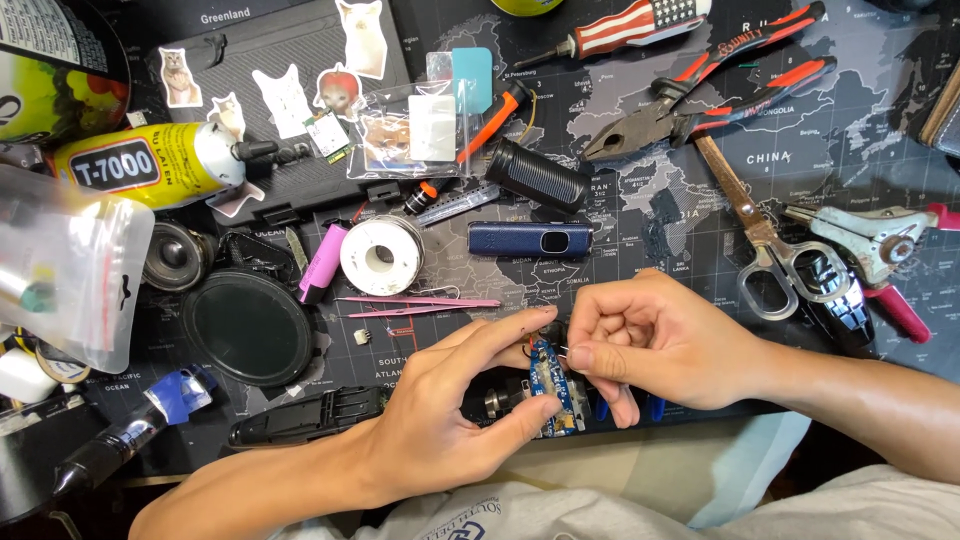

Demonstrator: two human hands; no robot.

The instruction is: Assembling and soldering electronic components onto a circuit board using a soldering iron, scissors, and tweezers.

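My left hand (pixel 455 415) pinches a small blue circuit board (pixel 553 385) between thumb and fingers near the front edge of the desk mat. Curled just to its right, my right hand (pixel 655 345) has fingertips against the top of the same board, where thin wires stick out. Both hands meet over the board, and part of it is hidden by my fingers. Under them lies a black device part (pixel 495 400).
Pink tweezers (pixel 420 303), a solder spool (pixel 381 255), a dark blue bar-shaped device (pixel 530 239) and a black cylinder (pixel 538 175) lie behind the hands. Pliers (pixel 700 105), scissors (pixel 765 235), a screwdriver (pixel 620 30), a yellow glue tube (pixel 150 160) and a black round lid (pixel 248 328) crowd the map-printed mat (pixel 640 200).
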